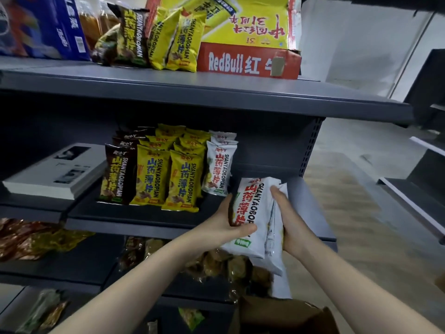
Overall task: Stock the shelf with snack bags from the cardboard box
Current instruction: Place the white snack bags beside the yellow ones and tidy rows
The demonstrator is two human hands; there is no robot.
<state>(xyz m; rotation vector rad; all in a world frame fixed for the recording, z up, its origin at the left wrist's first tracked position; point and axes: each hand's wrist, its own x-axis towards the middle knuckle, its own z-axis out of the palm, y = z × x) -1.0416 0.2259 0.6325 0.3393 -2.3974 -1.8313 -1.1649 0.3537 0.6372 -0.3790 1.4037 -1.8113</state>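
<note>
I have both hands on a small bunch of white snack bags (pixel 255 208): glossy, crinkled foil pillows with crimped ends. The left hand (pixel 224 227) clasps the front bag with its thumb across the printed face. The right hand (pixel 292 225) curls round the right edge of the bunch, fingertips over the top corner. The bags stand tilted over the front lip of the middle shelf (pixel 125 226), a flat dark grey metal board.

On that shelf the stock stands upright in rows running front to back: a white row (pixel 218 169), two rows of yellow bags (pixel 180 179), then brown bags (pixel 115 177). A stack of white booklets (pixel 55 174) lies flat to their left. Bare shelf lies between the white row and the perforated end panel (pixel 310 145), and the held bags hover in front of that gap.

The bags read "SHANYAOBOPIAN" in block letters beside large Chinese characters, red on the white ones. Up top, a red carton (pixel 248 61) reads "RedBull". The brown cardboard box (pixel 284 314), flaps open, sits low between my forearms.
</note>
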